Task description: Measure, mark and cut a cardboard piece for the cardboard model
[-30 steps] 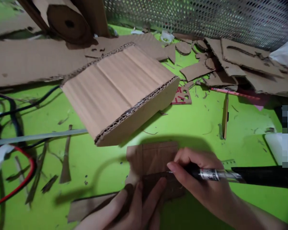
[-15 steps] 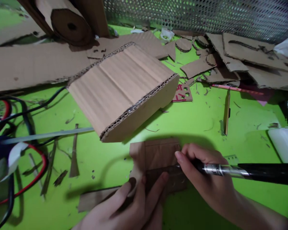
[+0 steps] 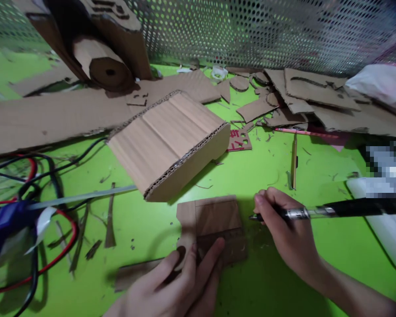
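Note:
A small brown cardboard piece [image 3: 218, 215] with thin drawn lines lies flat on the green table [image 3: 152, 233]. My left hand [image 3: 185, 281] presses on its lower part, fingers spread over it and over a cardboard strip [image 3: 135, 273] reaching out to the left. Beyond the piece, to its right, my right hand [image 3: 288, 229] is closed round a black and silver pen [image 3: 297, 214]. The pen's tip points left, a little away from the cardboard edge. Behind both hands sits a folded cardboard box shape [image 3: 168, 141].
Cardboard sheets and scraps [image 3: 320, 88] lie at the back right, before a perforated metal screen [image 3: 251, 35]. A cardboard structure with a roller [image 3: 100, 59] stands back left. Cables and a blue glue gun [image 3: 6, 224] lie left. A cutter [image 3: 294, 160] and white object [image 3: 379, 220] are right.
The pen and my right hand have moved right, off the cardboard piece. My left hand still rests on the piece. The view has tilted up and shifted somewhat.

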`<control>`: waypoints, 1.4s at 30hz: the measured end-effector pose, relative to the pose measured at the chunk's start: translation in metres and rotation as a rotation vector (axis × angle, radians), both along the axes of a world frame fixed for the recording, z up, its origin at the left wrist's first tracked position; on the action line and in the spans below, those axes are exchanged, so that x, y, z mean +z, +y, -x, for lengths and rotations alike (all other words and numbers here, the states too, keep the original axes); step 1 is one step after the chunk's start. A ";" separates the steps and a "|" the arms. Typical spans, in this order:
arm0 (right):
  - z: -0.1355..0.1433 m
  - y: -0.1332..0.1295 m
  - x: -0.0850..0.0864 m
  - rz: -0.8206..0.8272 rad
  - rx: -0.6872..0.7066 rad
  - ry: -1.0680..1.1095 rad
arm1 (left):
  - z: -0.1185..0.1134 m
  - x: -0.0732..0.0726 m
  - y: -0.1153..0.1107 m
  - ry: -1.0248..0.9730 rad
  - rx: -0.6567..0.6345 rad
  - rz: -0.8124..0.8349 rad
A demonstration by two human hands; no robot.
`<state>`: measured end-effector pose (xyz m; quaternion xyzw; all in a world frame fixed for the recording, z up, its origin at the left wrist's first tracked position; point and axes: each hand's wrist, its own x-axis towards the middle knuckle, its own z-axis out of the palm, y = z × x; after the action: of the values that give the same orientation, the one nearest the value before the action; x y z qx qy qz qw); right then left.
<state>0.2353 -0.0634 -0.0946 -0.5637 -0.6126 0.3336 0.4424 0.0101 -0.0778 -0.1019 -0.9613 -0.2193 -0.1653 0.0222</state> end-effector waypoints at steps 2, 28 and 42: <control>0.001 -0.001 -0.001 0.002 0.058 0.011 | -0.002 0.000 0.000 -0.011 0.008 -0.001; 0.014 0.007 0.002 0.129 0.134 -0.033 | -0.001 -0.004 -0.001 -0.071 -0.003 -0.046; -0.002 0.007 0.003 -0.014 0.023 -0.065 | 0.002 0.001 0.004 0.009 -0.016 0.052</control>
<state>0.2370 -0.0566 -0.0913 -0.5639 -0.6355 0.3159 0.4223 0.0083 -0.0738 -0.1011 -0.9640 -0.2158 -0.1552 -0.0033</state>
